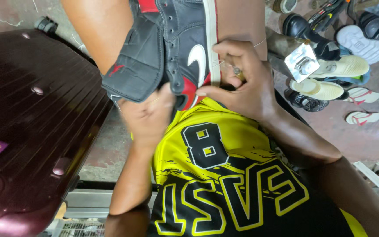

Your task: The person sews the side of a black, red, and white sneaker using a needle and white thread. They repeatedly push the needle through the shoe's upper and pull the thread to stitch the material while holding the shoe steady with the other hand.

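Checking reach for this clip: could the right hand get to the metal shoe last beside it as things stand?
Probably yes. The right hand grips the sneaker sole edge, and the metal last stands just beyond its wrist with nothing between; the grip would have to leave the sneaker first.

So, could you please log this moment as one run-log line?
left hand: under heel of black-red sneaker | right hand: gripping white sole edge | sneaker: held between knees | nearby: maroon suitcase, shoe pile

Soft, even daylight, mostly sharp

Sheen streaks the maroon suitcase (31,109) at nine o'clock; the left hand (148,116) blurs slightly; the metal block (302,62) at two o'clock glares.
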Demonstrator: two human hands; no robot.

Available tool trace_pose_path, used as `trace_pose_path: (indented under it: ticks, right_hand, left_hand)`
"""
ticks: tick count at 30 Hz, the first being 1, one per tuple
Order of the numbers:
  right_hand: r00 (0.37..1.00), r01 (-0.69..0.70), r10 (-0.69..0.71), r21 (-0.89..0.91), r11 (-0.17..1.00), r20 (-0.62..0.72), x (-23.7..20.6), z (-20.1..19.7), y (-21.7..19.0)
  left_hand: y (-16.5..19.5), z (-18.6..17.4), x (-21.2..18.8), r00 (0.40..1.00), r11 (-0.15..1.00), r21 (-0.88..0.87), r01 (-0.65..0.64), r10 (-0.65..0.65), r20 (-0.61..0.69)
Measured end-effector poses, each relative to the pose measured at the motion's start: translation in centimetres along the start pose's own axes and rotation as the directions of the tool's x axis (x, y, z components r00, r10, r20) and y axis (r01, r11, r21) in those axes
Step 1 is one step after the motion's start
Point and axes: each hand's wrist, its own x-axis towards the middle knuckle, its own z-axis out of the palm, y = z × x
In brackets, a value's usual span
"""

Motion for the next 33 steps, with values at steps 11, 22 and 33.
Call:
trace_pose_path:
  ticks: [11, 22, 33]
  right_hand:
    - [0.999, 0.029, -0.026, -0.110, 0.994, 0.024, 0.6, 0.8, 0.4]
    - [0.986, 0.029, 0.033, -0.359, 0.933, 0.164, 0.5, -1.7, -2.0]
    - [0.981, 0.002, 0.107, -0.567, 0.824, 0.159, 0.8, -2.3, -1.7]
  left_hand:
    - [-4.1, -5.4, -3.2, 0.872, 0.946, -0.196, 0.258, -0.316, -0.375]
    - [3.1, 0.4, 2.4, 0.977, 0.931, 0.339, -0.132, 0.063, 0.206]
    - [1.7, 1.3, 2.1, 0.989, 0.955, 0.290, -0.064, 0.021, 0.148]
